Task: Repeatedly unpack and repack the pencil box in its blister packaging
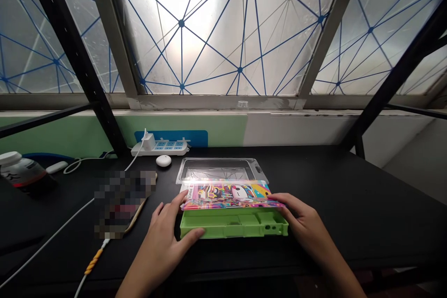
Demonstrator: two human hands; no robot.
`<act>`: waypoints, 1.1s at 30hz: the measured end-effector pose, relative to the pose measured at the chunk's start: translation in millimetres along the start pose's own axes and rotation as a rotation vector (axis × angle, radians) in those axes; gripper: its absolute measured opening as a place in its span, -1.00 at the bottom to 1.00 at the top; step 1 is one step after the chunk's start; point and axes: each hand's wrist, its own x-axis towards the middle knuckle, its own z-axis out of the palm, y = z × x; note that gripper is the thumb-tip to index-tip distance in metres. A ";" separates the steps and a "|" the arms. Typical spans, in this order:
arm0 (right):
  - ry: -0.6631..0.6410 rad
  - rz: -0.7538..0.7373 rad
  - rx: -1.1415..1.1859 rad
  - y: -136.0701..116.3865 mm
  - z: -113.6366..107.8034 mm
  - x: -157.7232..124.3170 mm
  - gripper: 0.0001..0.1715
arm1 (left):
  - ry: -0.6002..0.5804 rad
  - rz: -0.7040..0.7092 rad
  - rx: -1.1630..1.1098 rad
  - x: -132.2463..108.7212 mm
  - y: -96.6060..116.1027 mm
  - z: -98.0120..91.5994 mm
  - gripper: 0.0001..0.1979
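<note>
A green plastic pencil case (226, 224) with moulded compartments lies on the black desk in front of me. Over its rear part is a colourful cartoon-printed cover (226, 195), tilted, with "PENCIL" lettering at its left. My left hand (171, 233) grips the case's left end, its thumb on the front edge and a fingertip against the cover's left side. At the right, my right hand (303, 221) pinches the cover's right edge between fingers and thumb, close to the case's end. Directly behind, a clear plastic lid (258, 170) lies on the desk, partly hidden by the cover.
To the left lies a phone-like, blurred-out device (122, 205) with a white cable (94, 260) at its near end. Farther back are a white earbud case (163, 161), a power strip (160, 147) and a bottle (24, 172). Dark metal posts (80, 65) flank the desk.
</note>
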 end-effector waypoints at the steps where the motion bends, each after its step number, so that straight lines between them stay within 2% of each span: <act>1: -0.026 -0.011 0.017 1.5 -1.2 -1.1 -0.51 | 0.003 -0.012 0.001 0.7 0.8 -0.7 -0.38; 4: -0.126 -0.063 0.090 5.1 -2.8 -3.0 -0.31 | 0.014 -0.042 -0.009 3.4 3.8 -2.4 -0.51; 7: -0.206 -0.041 0.090 4.8 0.0 -4.5 -0.20 | 0.063 -0.062 -0.008 6.3 4.0 -1.7 -0.51; 10: -0.219 0.026 0.002 2.3 4.6 -6.3 -0.29 | 0.081 -0.038 -0.001 7.2 0.6 0.5 -0.49; 13: -0.179 0.002 -0.060 0.2 7.0 -7.1 -0.48 | 0.079 0.020 -0.005 5.5 -3.6 2.3 -0.46; 18: -0.129 -0.059 -0.107 -2.7 6.5 -4.4 -0.65 | 0.066 0.067 0.037 5.2 -4.5 4.3 -0.48; 22: -0.070 -0.061 -0.219 0.7 8.4 -1.4 -0.57 | 0.028 0.081 0.090 9.0 -2.9 5.6 -0.58; 25: -0.008 -0.055 -0.292 4.7 11.7 0.2 -0.58 | 0.052 0.083 0.116 10.7 -4.4 7.9 -0.59; 29: 0.061 -0.038 -0.354 6.3 15.3 0.3 -0.63 | 0.076 0.066 0.136 10.3 -8.9 12.4 -0.50; 33: 0.167 -0.154 -0.466 -2.3 19.8 -0.3 -0.71 | 0.026 0.080 0.121 9.4 -8.9 13.6 -0.34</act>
